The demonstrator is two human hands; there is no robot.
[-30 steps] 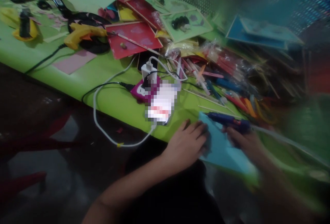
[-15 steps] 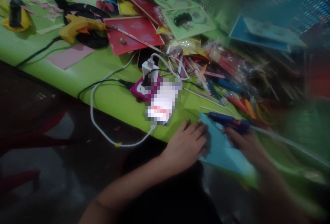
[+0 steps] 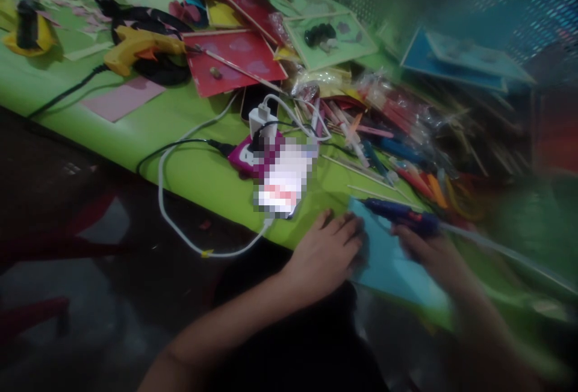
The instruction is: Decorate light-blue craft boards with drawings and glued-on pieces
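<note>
My right hand (image 3: 424,250) is wrapped round a dark blue hot glue gun (image 3: 404,214), partly blurred at the right. A long pale glue stick (image 3: 501,248) sticks out of the gun's back end. Its nozzle points left, over the upper edge of a light blue sheet of card (image 3: 392,271) at the table's near edge. Resting on the left edge of that card is my left hand (image 3: 332,247), fingers extended and lying flat. Whether its fingertips touch anything besides the card, I cannot tell.
A lit phone (image 3: 285,181) on a white cable lies beside a magenta power strip (image 3: 241,154) with a white charger (image 3: 262,121). A yellow glue gun (image 3: 139,46) rests farther left by a red card (image 3: 235,61). Sticks and pens (image 3: 356,139) crowd the table behind my hands.
</note>
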